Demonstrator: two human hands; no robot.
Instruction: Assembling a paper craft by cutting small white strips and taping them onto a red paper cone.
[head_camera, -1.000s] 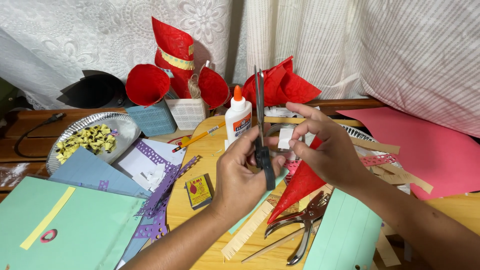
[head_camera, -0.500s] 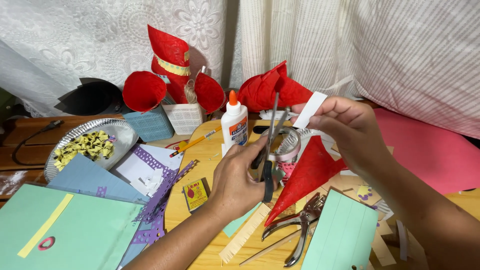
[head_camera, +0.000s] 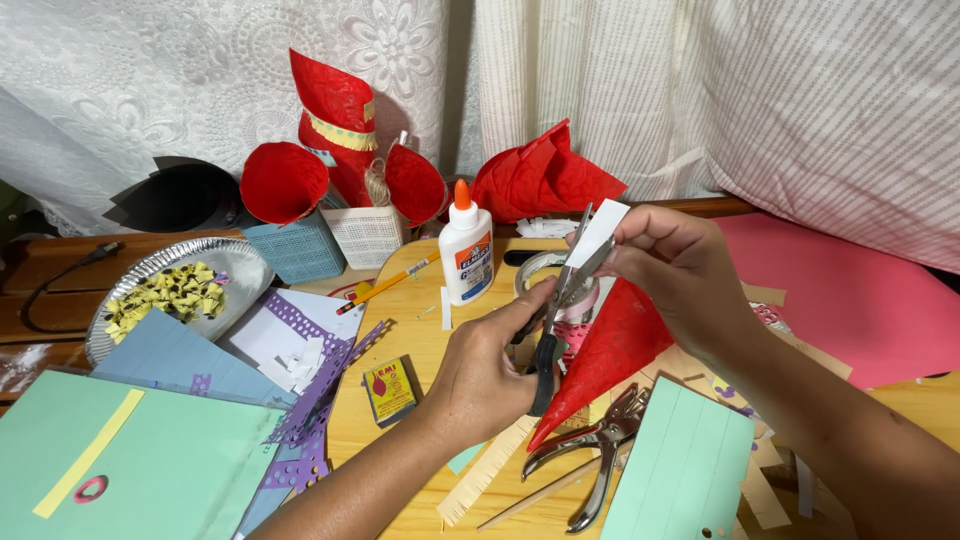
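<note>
A narrow white paper strip (head_camera: 600, 232), flat and stiff with square-cut ends, stands tilted above the middle of the round wooden table (head_camera: 420, 340). The right hand (head_camera: 670, 265) pinches its lower part between thumb and fingers, closed on it. The scissors (head_camera: 560, 300), steel blades with black handles, lean up and to the right, their blades parted with the strip's lower edge between them. The left hand (head_camera: 490, 365) grips the handles, fingers curled through the loops and clamped on them.

Just under the hands lies a red paper cone (head_camera: 605, 350) with a crinkled surface, its tip pointing near and left. Behind the blades sits a tape roll (head_camera: 545, 272), partly hidden. Left of it stands a white glue bottle (head_camera: 467, 248) with an orange cap. Near the cone lie a metal hole punch (head_camera: 600, 445) and a pale green ruled sheet (head_camera: 685, 465). A small yellow matchbox (head_camera: 390, 390) lies left of the left wrist. Far left is a foil plate (head_camera: 235, 265) of yellow paper bits.

Half a second ago the strip was held higher and clear of the scissors, whose blades pointed more steeply upward; now the right hand has come down and left, bringing the strip into the open blades.
</note>
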